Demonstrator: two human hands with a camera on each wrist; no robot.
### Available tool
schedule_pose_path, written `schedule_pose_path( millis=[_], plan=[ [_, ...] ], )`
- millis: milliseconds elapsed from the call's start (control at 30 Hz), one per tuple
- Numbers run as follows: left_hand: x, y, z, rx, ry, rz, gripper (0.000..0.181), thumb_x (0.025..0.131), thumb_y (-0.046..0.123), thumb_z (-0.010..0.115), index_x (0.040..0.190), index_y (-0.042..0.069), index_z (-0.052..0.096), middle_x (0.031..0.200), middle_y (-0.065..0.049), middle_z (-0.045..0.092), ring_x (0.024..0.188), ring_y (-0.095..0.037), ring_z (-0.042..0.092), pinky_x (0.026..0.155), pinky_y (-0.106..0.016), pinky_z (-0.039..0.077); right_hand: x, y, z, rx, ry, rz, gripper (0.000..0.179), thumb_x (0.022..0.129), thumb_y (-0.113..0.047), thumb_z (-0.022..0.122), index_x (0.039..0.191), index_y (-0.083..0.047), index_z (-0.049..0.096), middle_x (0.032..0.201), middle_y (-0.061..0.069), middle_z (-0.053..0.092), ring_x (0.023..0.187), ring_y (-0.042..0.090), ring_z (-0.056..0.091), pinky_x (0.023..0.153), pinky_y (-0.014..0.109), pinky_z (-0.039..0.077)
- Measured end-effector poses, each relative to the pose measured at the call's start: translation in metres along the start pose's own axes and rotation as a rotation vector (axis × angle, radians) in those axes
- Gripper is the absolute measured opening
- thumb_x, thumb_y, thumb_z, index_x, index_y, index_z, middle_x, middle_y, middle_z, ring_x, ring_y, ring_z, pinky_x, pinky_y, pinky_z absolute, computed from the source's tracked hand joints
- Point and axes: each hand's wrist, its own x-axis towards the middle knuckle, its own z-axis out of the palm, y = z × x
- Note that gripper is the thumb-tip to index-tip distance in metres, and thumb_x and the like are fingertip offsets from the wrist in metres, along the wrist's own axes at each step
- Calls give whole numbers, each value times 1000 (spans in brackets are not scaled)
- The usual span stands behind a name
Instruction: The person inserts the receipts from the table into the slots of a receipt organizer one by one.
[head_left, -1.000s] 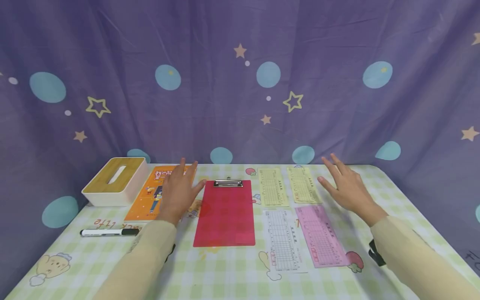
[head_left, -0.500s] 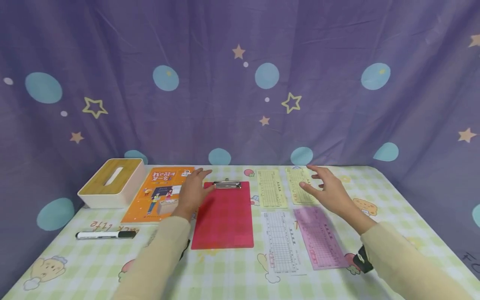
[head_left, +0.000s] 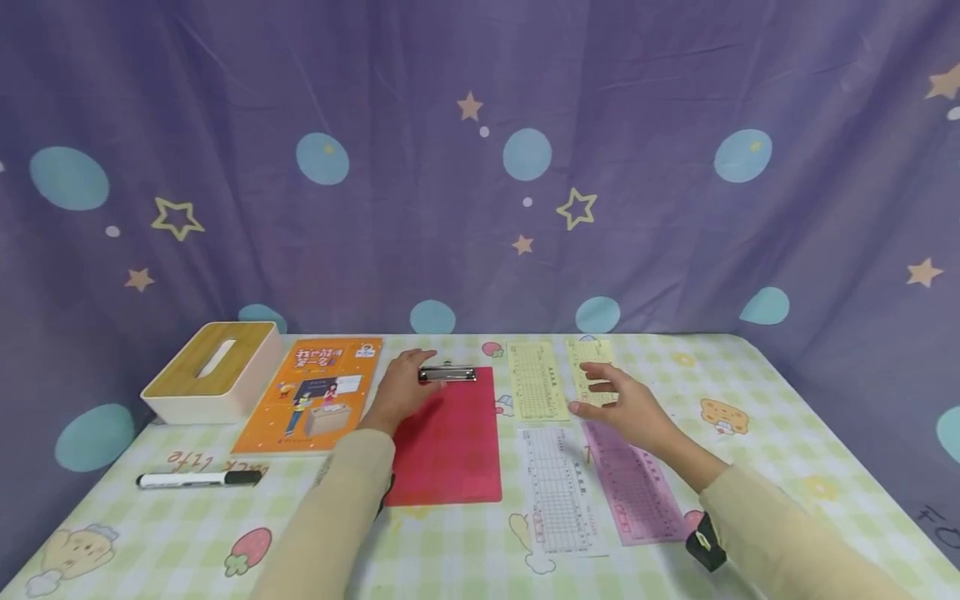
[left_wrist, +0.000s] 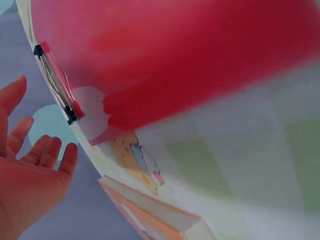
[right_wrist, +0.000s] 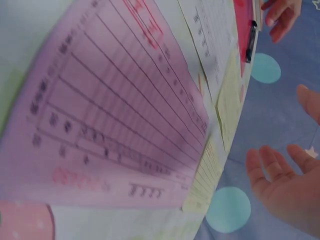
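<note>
A red clipboard (head_left: 457, 450) lies flat in the middle of the table, its metal clip (head_left: 447, 374) at the far end. My left hand (head_left: 405, 385) hovers by the clip's left side, fingers loosely bent. In the left wrist view that hand holds nothing, and a gap shows between its fingers and the clip. To the right lie two yellow slips, the left one (head_left: 538, 382) in full sight, plus a white slip (head_left: 558, 492) and a pink slip (head_left: 636, 487). Over the pink slip and the right yellow slip (head_left: 596, 354) hangs my right hand (head_left: 630, 410), relaxed and holding nothing.
An orange book (head_left: 311, 396) lies left of the clipboard. Beyond it stands a tissue box (head_left: 213, 367) with a wooden lid. A black-capped marker (head_left: 198, 479) lies nearer the front left. A purple curtain (head_left: 390, 208) hangs behind the table's far edge.
My left hand has moved right, off the book and towards the clip. My right hand has come left and nearer over the slips, its fingers less spread. The view has shifted slightly.
</note>
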Motion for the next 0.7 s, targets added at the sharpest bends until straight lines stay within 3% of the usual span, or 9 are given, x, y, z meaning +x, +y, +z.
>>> schedule_pose_path(
  millis=[133, 367, 533, 700],
  plan=[
    [4, -1, 5, -19, 2, 1, 53, 92, 10, 73, 140, -5, 55, 144, -32, 48, 135, -47, 43, 114, -53, 33, -3, 3, 8, 16, -38, 12, 71, 92, -27, 78, 149, -2, 45, 146, 26, 48, 130, 43, 52, 98, 50, 51],
    [8, -6, 13, -82, 13, -10, 49, 94, 8, 71, 138, -6, 56, 142, -30, 51, 135, -45, 44, 114, -52, 33, -4, 5, 20, -47, -94, 39, 71, 86, -26, 83, 143, 2, 51, 137, 21, 59, 121, 39, 59, 94, 50, 52],
    [11, -7, 17, -95, 15, -12, 48, 94, 7, 71, 137, -7, 56, 140, -32, 52, 133, -46, 46, 113, -52, 34, -4, 3, 29, -134, -92, 61, 69, 79, -23, 89, 136, 1, 58, 129, 16, 65, 111, 32, 63, 92, 48, 51],
    [14, -7, 21, -58, -24, -37, 49, 95, 7, 69, 140, -6, 55, 141, -31, 51, 133, -47, 46, 113, -53, 34, -6, 2, 35, -182, -81, 73, 69, 74, -19, 91, 133, -1, 61, 125, 13, 67, 101, 24, 62, 84, 41, 51]
  ],
)
